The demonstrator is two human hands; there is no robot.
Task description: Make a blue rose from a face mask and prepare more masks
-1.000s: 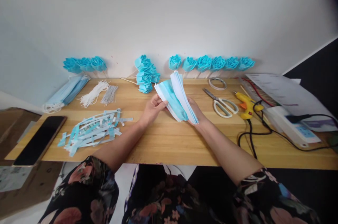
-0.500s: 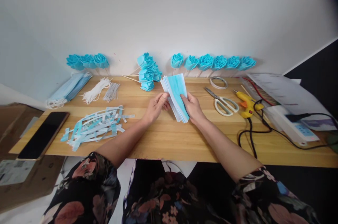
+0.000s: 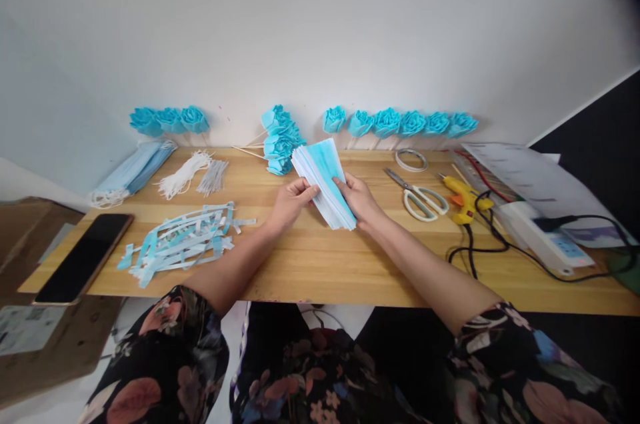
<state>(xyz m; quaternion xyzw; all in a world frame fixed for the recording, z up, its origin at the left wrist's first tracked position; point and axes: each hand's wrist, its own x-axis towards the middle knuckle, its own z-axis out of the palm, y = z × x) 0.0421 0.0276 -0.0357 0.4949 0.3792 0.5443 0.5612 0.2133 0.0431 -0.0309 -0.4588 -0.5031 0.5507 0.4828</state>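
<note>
A stack of blue and white face-mask fabric sheets (image 3: 326,177) is held tilted above the middle of the table, its layers slightly fanned. My right hand (image 3: 359,199) grips its right side, thumb on the blue top sheet. At the left edge, my left hand (image 3: 294,203) pinches the layers between thumb and fingers. Just behind the stack lies a bunch of blue fabric flowers (image 3: 280,141) on thin sticks. White-handled scissors (image 3: 420,197) rest to the right of my right hand, blades partly apart.
Cut strips (image 3: 180,241), white ear loops (image 3: 185,174), nose wires (image 3: 213,176), whole masks (image 3: 133,171) and a phone (image 3: 83,257) lie left. On the right are a tape roll (image 3: 411,159), yellow glue gun (image 3: 466,199), power strip (image 3: 547,237) and cables. More blue flowers (image 3: 387,122) lean on the wall.
The stack has tilted further left and moved slightly that way with both hands. My left thumb now lies farther over its left edge. The view has shifted a little.
</note>
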